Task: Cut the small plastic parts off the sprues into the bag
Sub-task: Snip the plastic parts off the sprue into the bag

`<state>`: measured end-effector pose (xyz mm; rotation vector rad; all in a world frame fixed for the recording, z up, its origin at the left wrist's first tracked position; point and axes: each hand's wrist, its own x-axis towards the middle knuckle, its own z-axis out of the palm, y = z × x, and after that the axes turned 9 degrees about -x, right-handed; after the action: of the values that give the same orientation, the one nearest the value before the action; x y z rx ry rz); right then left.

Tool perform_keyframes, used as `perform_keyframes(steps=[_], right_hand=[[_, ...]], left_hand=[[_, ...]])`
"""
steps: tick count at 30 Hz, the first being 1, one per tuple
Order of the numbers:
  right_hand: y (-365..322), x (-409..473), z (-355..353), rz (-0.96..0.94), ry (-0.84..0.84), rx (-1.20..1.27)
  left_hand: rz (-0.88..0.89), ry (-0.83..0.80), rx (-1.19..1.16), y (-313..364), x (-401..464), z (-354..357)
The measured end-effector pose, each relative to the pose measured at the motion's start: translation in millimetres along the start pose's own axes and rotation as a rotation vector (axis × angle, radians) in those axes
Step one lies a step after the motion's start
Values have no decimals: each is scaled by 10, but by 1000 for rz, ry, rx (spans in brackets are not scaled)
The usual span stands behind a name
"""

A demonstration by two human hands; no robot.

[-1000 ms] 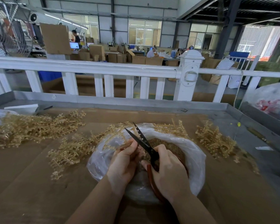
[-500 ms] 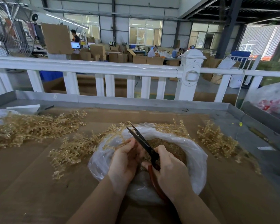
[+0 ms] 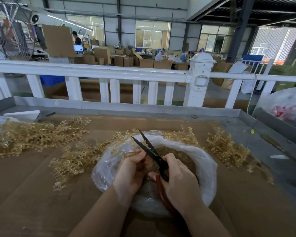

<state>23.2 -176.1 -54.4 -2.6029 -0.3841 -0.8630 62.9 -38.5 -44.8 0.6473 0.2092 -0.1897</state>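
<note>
Right hand (image 3: 178, 178) grips the red handles of the scissors (image 3: 150, 151), whose dark blades stand parted over the clear plastic bag (image 3: 207, 168), while the left hand (image 3: 130, 170) pinches a tan sprue (image 3: 121, 147) at the bag's left rim. Cut parts (image 3: 178, 154) fill the bag; more sprues (image 3: 32, 134) lie heaped to its left and right.

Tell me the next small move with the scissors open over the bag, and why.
Probably close the scissors on the sprue that the left hand holds over the bag. The blades stand open, the right hand grips the handles, and cut parts already lie in the bag below, so a snip should drop more in.
</note>
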Motion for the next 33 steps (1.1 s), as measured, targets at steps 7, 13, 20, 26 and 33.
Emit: perform_keyframes(steps=[7,13,20,26,33], right_hand=[[9,4,-15,-6,-24,18],[1,-14,-17,-13,-25,-9],[4,-32,-22,-23,-13,-20],[12,-42,-3,-15,-36,-53],[21,-41,-13,-19,-44,-25]], left_hand=[[96,-35,-64,-3,-35,6],[162,32,-105,4,-4,-21],[147,90,-60,-11,41,-27],[212,77,-104,-21,22,-19],[211,64,-122,-13,-9,11]])
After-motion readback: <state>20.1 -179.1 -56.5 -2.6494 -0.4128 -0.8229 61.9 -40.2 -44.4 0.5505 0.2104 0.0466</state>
